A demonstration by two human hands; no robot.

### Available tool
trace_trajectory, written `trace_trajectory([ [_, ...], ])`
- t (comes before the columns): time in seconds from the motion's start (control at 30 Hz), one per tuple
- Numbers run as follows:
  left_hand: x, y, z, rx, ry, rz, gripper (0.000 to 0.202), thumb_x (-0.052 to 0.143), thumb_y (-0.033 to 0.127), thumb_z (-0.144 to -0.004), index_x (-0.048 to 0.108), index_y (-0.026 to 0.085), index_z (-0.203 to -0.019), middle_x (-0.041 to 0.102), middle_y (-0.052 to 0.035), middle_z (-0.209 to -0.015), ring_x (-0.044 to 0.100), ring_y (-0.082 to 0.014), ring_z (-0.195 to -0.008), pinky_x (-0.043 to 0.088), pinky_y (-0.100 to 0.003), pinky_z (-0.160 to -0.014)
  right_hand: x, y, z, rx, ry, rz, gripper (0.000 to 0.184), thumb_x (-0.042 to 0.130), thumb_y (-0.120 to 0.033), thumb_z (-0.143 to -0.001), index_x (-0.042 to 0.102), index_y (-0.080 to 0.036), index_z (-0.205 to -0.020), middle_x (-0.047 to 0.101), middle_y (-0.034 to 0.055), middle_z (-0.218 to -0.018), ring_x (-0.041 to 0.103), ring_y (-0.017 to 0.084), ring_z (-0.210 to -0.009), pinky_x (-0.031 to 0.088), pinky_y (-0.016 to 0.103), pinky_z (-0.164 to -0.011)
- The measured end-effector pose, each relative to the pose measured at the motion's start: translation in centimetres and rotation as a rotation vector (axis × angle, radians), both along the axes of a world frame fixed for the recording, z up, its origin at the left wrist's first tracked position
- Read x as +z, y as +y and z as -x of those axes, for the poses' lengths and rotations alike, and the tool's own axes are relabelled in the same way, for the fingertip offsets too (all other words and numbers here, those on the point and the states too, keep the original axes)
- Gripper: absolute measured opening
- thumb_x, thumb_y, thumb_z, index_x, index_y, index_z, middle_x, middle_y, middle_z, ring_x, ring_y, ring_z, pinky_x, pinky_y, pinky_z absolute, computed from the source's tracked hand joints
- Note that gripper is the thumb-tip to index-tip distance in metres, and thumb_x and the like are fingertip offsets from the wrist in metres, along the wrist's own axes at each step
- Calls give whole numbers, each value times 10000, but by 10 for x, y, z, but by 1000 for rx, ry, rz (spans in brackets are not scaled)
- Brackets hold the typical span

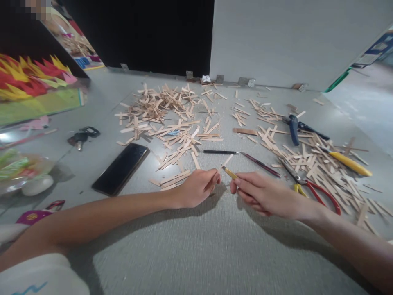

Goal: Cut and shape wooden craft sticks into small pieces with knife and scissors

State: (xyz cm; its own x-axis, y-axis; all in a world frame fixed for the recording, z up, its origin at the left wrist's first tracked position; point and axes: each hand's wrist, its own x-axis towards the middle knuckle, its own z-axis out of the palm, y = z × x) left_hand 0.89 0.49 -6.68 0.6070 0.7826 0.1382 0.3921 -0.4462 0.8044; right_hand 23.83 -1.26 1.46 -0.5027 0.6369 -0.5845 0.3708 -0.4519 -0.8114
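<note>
My left hand point(201, 187) is closed in a pinch, its fingertips at the lower end of a short pale wooden stick point(227, 160). Its grip on the stick is partly hidden by the curled fingers. In my right hand point(264, 192) is a slim yellow craft knife point(231, 173), with the metal tip pointing at the stick and the left fingertips. Both hands are low over the grey table point(196, 254). Just beyond them lie a black pen-like tool point(219, 152) and a dark red one point(260, 164).
Loose wooden sticks point(166, 102) are heaped at the back. More sticks lie right, among red-handled pliers point(319, 192), blue-handled cutters point(294, 129) and a yellow-handled tool point(350, 162). Left are a phone point(121, 169), keys point(80, 137) and a flame-like paper decoration point(30, 78). Panels point(288, 41) stand behind.
</note>
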Motion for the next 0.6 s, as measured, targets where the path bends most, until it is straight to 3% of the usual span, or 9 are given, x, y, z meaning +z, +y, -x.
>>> trace_trajectory([
  [0.13,0,0,0,25,42,-18,518,227,499,-1182,528,232,-856,520,59,-559,527,-140,-472,441,-256,-550,-17,-14,15,-59,-1,136,376,523,-611,-1106,485,-269,-953,410,-119,-618,293,74,-438,263,186,-370],
  [0.27,-1,1,1,39,87,-71,548,206,529,-1178,544,230,-866,590,13,-638,581,-168,-555,458,-280,-591,-24,-21,22,-129,-2,130,295,437,-509,-1153,458,-276,-974,429,-114,-625,301,74,-430,270,184,-380],
  [0.33,-2,1,1,28,105,-94,540,198,500,-1182,536,232,-858,574,17,-622,573,-168,-549,448,-279,-596,-15,-12,14,-66,-23,112,299,443,-511,-1149,484,-268,-981,432,-107,-638,313,73,-438,279,179,-376],
  [0.47,-5,1,-1,0,130,-136,448,278,438,-1158,490,239,-817,482,44,-569,468,-149,-480,356,-270,-553,7,16,-11,213,-128,152,383,565,-573,-1085,510,-251,-884,410,-104,-627,252,61,-430,187,173,-334],
  [0.53,-6,1,-2,11,135,-149,403,317,406,-1136,462,243,-797,463,45,-573,434,-147,-475,307,-275,-542,8,22,-17,256,-120,125,416,591,-597,-1068,498,-252,-857,419,-102,-629,255,61,-435,205,176,-340],
  [0.6,-7,1,-2,30,136,-153,387,323,372,-1130,456,243,-790,452,46,-571,429,-148,-477,293,-276,-543,-3,17,-15,217,-67,81,405,617,-578,-1067,484,-259,-856,434,-92,-643,295,72,-448,242,193,-355],
])
